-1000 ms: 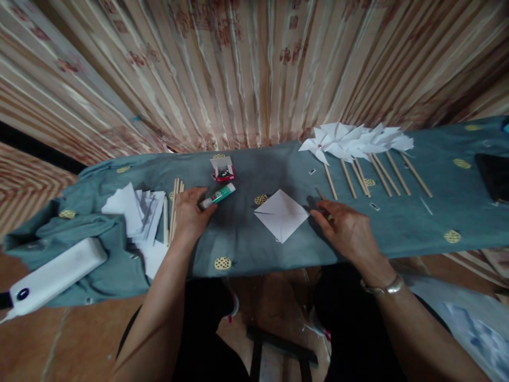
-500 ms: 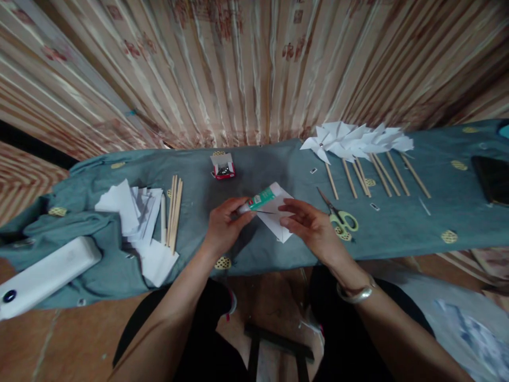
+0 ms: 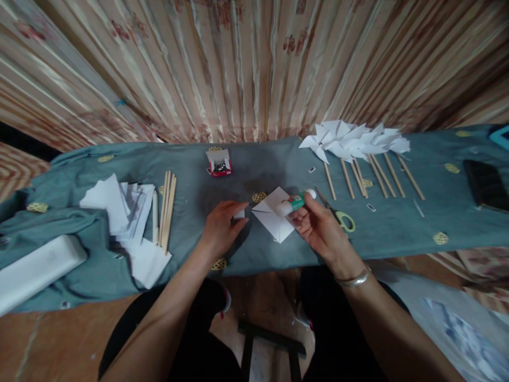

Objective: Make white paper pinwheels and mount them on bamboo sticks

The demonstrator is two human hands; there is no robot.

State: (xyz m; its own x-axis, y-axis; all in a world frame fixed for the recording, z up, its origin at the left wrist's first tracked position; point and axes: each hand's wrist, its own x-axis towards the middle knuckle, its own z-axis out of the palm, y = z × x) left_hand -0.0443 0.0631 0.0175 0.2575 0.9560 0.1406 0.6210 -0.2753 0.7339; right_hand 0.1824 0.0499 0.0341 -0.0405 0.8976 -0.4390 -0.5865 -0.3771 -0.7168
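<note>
Behind left hand (image 3: 220,225) & right hand (image 3: 320,231): pleated curtain (image 3: 254,63), beige/brown stripes w/ reddish motifs, fills whole back. Under both: long table (image 3: 397,228) w/ teal cloth, yellow dotted spots, rumpled far left of left hand. Nearer than hands: reddish-brown floor (image 3: 59,339), dark stool frame (image 3: 270,345) low btwn them. Light dim, soft; sheen on curtain folds.
</note>
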